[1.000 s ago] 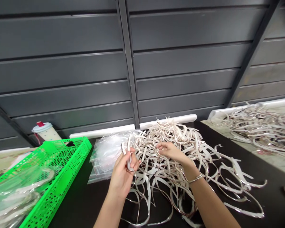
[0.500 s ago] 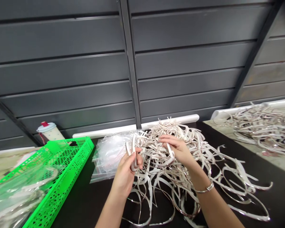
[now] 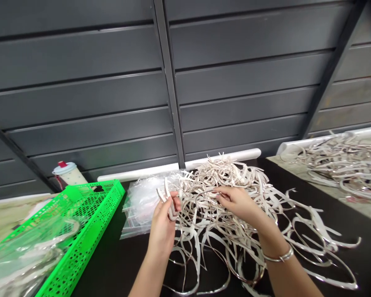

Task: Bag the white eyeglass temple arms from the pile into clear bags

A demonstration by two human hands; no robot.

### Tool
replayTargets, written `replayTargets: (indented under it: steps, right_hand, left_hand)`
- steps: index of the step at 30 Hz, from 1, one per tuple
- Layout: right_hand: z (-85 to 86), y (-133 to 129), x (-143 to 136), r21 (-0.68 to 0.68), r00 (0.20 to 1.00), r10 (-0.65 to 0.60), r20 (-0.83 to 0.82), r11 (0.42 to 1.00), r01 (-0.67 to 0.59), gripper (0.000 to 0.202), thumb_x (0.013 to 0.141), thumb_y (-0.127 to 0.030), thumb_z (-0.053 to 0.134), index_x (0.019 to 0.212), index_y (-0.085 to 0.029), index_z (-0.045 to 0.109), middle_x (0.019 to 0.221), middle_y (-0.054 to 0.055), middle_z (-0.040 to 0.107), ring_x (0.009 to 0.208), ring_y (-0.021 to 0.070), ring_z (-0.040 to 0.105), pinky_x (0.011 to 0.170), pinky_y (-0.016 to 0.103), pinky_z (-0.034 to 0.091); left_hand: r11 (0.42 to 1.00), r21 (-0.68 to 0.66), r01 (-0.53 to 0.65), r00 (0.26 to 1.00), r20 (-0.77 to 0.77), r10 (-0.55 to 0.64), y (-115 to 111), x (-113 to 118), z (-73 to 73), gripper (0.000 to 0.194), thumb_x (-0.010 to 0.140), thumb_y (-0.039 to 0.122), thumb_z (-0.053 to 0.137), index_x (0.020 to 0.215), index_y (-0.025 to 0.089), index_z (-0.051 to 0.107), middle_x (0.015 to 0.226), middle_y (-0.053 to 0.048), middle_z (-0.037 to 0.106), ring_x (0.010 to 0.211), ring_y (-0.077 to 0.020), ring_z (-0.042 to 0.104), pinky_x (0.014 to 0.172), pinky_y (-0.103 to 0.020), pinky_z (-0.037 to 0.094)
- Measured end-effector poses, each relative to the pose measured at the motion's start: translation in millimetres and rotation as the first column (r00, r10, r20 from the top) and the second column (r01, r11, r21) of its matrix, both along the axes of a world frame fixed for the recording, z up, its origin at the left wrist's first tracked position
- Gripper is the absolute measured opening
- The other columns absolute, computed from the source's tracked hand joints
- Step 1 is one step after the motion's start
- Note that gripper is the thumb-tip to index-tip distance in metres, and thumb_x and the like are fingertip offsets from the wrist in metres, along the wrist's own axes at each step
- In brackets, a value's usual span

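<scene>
A large tangled pile of curved white and silvery strips [image 3: 222, 239] covers the middle of the black table [image 3: 111, 264]. My left hand [image 3: 167, 210] is closed round a few bent strips [image 3: 168, 189], their ends pointing up, just left of the pile. Over the pile's upper part, my right hand [image 3: 235, 202] pinches a thin curved strip that reaches leftward from its fingertips. A silver bracelet is on that wrist. Behind my left hand lies a stack of clear plastic bags [image 3: 142, 202].
At the left stands a green perforated basket [image 3: 86, 243] with clear bags of strips in it. A bottle [image 3: 69, 173] is behind it. More strips [image 3: 352, 165] lie at the right. White rolls run along the grey panelled wall [image 3: 126, 99].
My right hand has moved slightly right; the strip looped at its fingers before is gone from there, and a thin one is now pinched. My left hand's strips are tilted more to the left.
</scene>
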State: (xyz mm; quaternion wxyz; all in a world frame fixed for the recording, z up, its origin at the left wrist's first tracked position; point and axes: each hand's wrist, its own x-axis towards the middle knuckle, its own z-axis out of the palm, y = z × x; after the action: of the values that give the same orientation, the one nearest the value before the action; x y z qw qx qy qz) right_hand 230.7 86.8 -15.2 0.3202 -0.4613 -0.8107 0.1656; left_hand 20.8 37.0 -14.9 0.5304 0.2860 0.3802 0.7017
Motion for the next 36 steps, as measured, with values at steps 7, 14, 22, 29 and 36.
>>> replayTargets:
  steps: [7,14,22,29,36]
  right_hand:
    - [2.1,-14.3,-18.0,0.072,0.937,0.264,-0.229,0.964,-0.254,0.019,0.094,-0.026,0.048,0.081,-0.019,0.061,0.072,0.002,0.058,0.062,0.0132,0.052,0.053,0.025,0.043]
    - [-11.4,-18.0,-45.2,0.201,0.923,0.380,0.065,0.901,-0.385,0.011,0.091,-0.016,0.053,0.084,-0.017,0.063,0.084,0.003,0.058,0.078,0.0160,0.055,0.070,0.029,0.048]
    - [-9.6,-10.3,-30.8,0.227,0.949,0.301,-0.092,0.935,-0.274,0.019,0.090,-0.025,0.058,0.107,-0.019,0.064,0.109,0.009,0.064,0.098,0.0206,0.061,0.084,0.039,0.053]
    - [-15.9,25.0,13.6,0.040,0.990,-0.122,-0.065,0.991,0.124,0.024,0.092,-0.026,0.047,0.095,-0.017,0.069,0.093,0.008,0.070,0.083,0.0218,0.065,0.076,0.040,0.052]
    - [-50.4,58.0,23.2,-0.098,0.957,-0.277,0.091,0.953,0.285,0.028,0.086,-0.019,0.049,0.108,-0.014,0.066,0.105,0.011,0.068,0.096,0.0238,0.064,0.085,0.035,0.046]
  left_hand:
    - [0.993,-0.079,0.083,0.979,0.191,-0.067,1.4,3.8,4.1,0.015,0.084,0.018,0.057,0.084,0.009,0.069,0.062,-0.001,0.059,0.052,-0.0088,0.052,0.056,-0.020,0.045]
    - [0.965,-0.043,0.258,0.950,0.197,-0.245,-9.0,3.7,15.0,0.029,0.091,0.031,0.048,0.083,0.011,0.068,0.062,-0.004,0.060,0.058,-0.0149,0.058,0.059,-0.026,0.049]
    - [0.953,0.063,0.296,0.911,0.283,-0.302,-11.8,-3.4,18.4,0.014,0.087,0.017,0.056,0.077,0.013,0.064,0.043,0.009,0.043,0.034,-0.0021,0.035,0.064,-0.022,0.050]
    - [0.964,0.010,0.266,0.888,0.388,-0.249,-14.4,-14.5,27.0,0.037,0.094,0.015,0.032,0.070,0.012,0.061,0.036,0.010,0.034,0.025,-0.0008,0.022,0.044,-0.017,0.040]
    - [0.978,-0.011,0.206,0.930,0.313,-0.192,-18.2,-10.3,33.8,0.038,0.093,0.014,0.033,0.067,0.012,0.061,0.033,0.008,0.036,0.025,-0.0020,0.026,0.045,-0.018,0.042]
